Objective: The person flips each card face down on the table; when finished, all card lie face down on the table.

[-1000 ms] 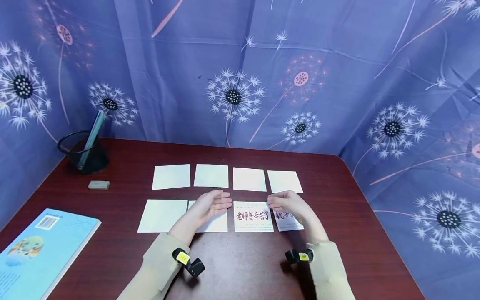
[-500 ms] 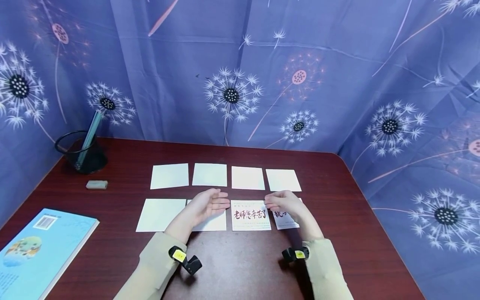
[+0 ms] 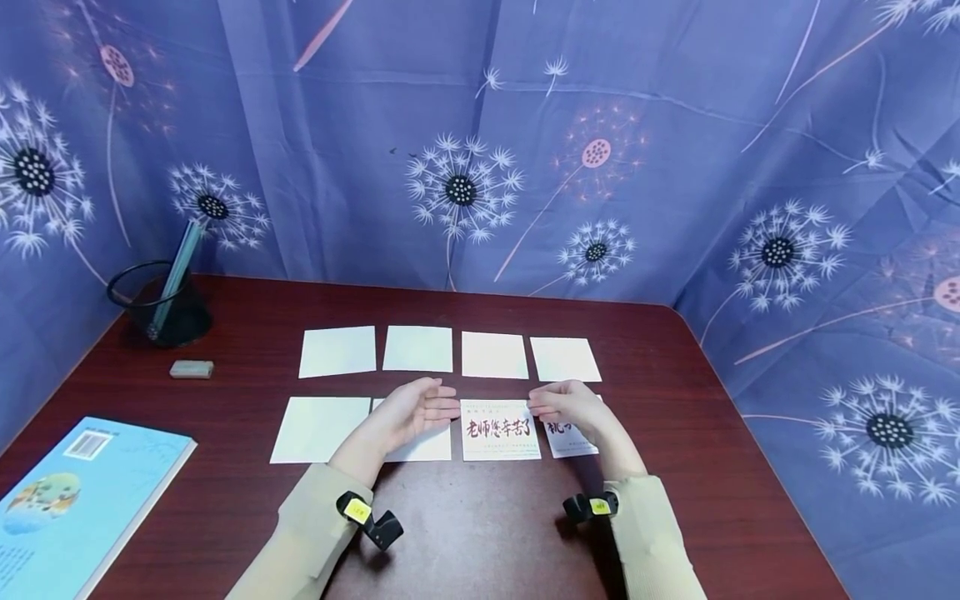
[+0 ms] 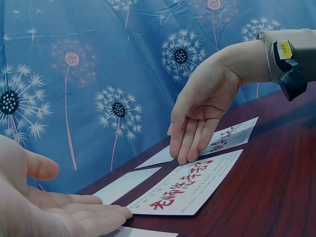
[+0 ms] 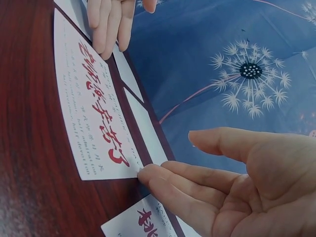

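Observation:
A white card with red Chinese characters [image 3: 500, 431] lies flat in the front row, between my two hands. Straight fingers of my left hand [image 3: 408, 419] point at its upper left corner, the palm over a blank white card [image 3: 427, 448]. On the other side, my right hand [image 3: 579, 412] has its fingertips at the upper right corner; the right wrist view shows them at or touching that corner. Partly under the right hand lies a second printed card [image 3: 572, 442], its characters half hidden. Neither hand holds anything.
Several blank white cards [image 3: 495, 355] form a back row, and another blank card [image 3: 318, 429] lies front left. A blue book [image 3: 90, 508], an eraser-like block [image 3: 192, 369] and a black mesh pen cup [image 3: 172, 312] stand left. A dandelion-print curtain [image 3: 360, 150] borders the desk.
The whole head view has shifted slightly left and up. Over the last second my right hand has come a little further over the second printed card; the left hand keeps its place beside the middle card.

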The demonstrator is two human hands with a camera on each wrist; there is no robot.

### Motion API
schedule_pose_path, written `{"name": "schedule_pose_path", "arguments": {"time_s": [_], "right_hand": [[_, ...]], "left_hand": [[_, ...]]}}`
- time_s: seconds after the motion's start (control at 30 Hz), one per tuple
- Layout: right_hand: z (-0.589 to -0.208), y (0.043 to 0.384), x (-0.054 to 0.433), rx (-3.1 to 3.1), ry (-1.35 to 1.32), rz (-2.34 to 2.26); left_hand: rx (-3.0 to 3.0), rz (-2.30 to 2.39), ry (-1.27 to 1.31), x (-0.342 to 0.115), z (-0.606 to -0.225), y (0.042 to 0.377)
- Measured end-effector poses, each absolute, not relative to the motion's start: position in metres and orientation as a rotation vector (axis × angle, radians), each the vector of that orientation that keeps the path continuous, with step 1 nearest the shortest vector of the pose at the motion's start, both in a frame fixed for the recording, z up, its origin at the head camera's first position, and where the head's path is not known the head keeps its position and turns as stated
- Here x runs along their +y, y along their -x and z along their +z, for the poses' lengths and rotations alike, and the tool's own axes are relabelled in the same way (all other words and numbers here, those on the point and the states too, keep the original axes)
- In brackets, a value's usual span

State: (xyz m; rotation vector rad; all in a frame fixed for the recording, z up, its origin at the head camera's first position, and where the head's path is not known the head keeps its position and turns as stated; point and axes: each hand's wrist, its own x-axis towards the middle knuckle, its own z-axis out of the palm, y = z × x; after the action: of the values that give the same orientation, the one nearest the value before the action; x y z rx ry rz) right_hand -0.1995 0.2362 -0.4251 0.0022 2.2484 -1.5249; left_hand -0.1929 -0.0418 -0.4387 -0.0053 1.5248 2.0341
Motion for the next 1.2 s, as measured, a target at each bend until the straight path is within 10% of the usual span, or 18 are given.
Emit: {"name": "schedule_pose_path", "arguments": {"time_s": [1.2], "right_hand": [[-0.429, 0.202, 0.235, 2.268, -0.064, -1.551]], "left_hand": [[1.33, 2.051, 0.038, -0.02, -0.453, 0.188]]}}
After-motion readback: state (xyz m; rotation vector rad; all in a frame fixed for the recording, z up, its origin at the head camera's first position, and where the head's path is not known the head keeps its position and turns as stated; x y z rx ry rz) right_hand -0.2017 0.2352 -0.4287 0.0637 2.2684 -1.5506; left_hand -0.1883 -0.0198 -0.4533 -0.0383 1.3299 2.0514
